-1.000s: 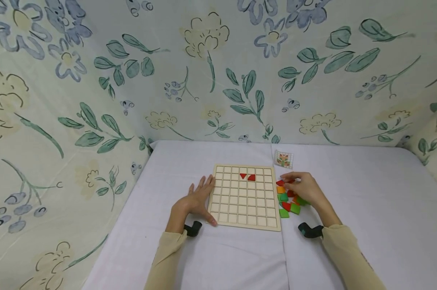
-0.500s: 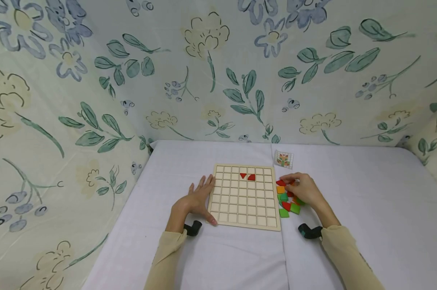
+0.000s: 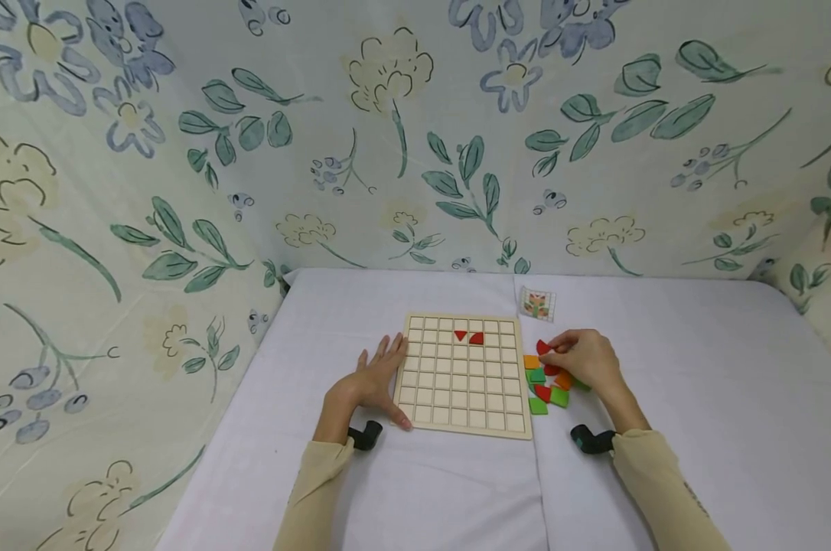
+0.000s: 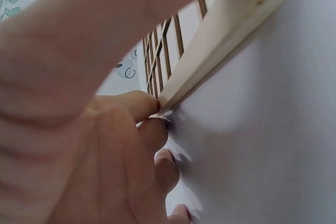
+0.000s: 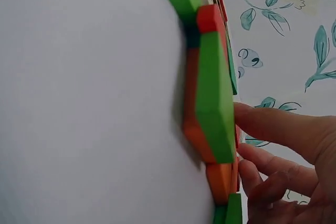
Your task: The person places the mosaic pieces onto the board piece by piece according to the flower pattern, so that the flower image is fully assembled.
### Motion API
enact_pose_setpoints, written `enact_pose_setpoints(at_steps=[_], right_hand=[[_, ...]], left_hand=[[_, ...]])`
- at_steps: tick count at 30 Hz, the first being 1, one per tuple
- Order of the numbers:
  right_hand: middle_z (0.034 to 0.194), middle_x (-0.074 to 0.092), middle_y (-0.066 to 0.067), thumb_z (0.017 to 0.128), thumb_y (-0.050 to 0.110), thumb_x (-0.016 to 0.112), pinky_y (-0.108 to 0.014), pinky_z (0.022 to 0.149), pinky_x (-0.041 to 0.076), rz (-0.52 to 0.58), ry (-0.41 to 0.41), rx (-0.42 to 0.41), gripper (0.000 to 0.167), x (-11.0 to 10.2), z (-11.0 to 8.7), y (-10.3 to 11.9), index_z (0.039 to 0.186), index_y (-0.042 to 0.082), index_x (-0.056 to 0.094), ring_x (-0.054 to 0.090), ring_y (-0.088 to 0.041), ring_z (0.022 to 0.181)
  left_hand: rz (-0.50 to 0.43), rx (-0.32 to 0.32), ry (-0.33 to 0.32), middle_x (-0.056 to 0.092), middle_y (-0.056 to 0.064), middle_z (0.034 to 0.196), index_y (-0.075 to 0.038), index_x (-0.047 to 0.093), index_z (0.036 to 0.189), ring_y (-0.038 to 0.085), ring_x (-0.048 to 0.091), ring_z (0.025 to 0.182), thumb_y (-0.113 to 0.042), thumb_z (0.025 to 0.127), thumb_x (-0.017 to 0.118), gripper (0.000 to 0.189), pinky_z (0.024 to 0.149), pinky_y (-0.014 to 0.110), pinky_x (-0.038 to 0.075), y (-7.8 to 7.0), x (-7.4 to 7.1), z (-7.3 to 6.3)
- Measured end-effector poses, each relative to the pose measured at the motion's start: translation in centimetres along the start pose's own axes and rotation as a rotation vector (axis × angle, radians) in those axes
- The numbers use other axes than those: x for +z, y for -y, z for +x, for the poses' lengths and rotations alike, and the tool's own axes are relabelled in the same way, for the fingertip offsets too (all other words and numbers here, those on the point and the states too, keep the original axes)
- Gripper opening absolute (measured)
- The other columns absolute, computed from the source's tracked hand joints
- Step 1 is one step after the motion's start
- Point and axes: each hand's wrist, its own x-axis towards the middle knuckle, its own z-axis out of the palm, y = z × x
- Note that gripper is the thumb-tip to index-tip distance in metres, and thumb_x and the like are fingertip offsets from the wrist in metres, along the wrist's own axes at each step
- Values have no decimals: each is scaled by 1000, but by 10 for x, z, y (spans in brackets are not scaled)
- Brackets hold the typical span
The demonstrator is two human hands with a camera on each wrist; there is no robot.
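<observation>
A wooden grid board [image 3: 443, 380] lies on the white-covered table, with a red triangle [image 3: 461, 335] and a red quarter-round piece [image 3: 477, 338] in its upper cells. My left hand [image 3: 369, 383] rests spread at the board's left side, thumb on the near corner and fingers along the edge. In the left wrist view fingertips [image 4: 152, 103] touch the board's rim. My right hand [image 3: 588, 358] is over the pile of coloured pieces, thumb and forefinger around a red curved piece [image 3: 543, 347]. The pile partly hides this grip in the right wrist view.
Green [image 3: 538, 406], orange [image 3: 531, 362] and red pieces lie heaped against the board's right side, some stacked. A small pattern card [image 3: 538, 304] lies beyond the board's far right corner. Floral cloth [image 3: 388, 153] hangs behind the table.
My right hand has shifted slightly right, and the red curved piece at its fingertips has moved right and turned. My left hand stays at the board's edge.
</observation>
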Motion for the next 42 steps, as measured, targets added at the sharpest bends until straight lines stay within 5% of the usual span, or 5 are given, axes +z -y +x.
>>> enact_pose_setpoints(at_steps=[5, 12, 21, 37, 42], right_hand=[[120, 66, -25, 90, 19, 81, -24, 67, 50, 37, 16, -39, 38, 1, 3, -3, 122, 0, 72, 57, -29, 90], [136, 54, -30, 94, 10, 72, -22, 58, 50, 69, 129, -108, 41, -2, 8, -7, 134, 2, 67, 57, -23, 78], [134, 54, -28, 95, 3, 67, -22, 56, 47, 41, 224, -199, 35, -9, 14, -6, 130, 1, 69, 54, -19, 73], [107, 69, -20, 92, 19, 78, -26, 64, 47, -15, 108, -71, 34, -7, 13, -7, 119, -1, 72, 54, -27, 86], [113, 67, -23, 91, 22, 80, -25, 66, 50, 15, 88, -12, 37, -7, 11, -6, 120, 0, 71, 55, -28, 90]], left_hand=[[-5, 9, 5, -10, 8, 176, -10, -1, 167, 31, -14, 163, -43, 59, 101, 153, 130, 63, -6, 2, 0, 1], [-10, 10, 8, -10, 8, 176, -10, -1, 167, 31, -14, 163, -43, 59, 101, 152, 129, 63, -8, 2, 0, 0], [-23, 11, 6, -9, 10, 176, -8, 0, 167, 33, -13, 163, -42, 58, 101, 153, 129, 65, -7, 1, 0, 1], [-10, 11, 6, -11, 8, 176, -10, -2, 167, 32, -14, 163, -43, 59, 101, 153, 129, 64, -7, 3, 1, 1], [-10, 8, 5, -11, 8, 176, -10, -2, 167, 32, -14, 163, -43, 59, 101, 152, 129, 64, -7, 2, 0, 1]])
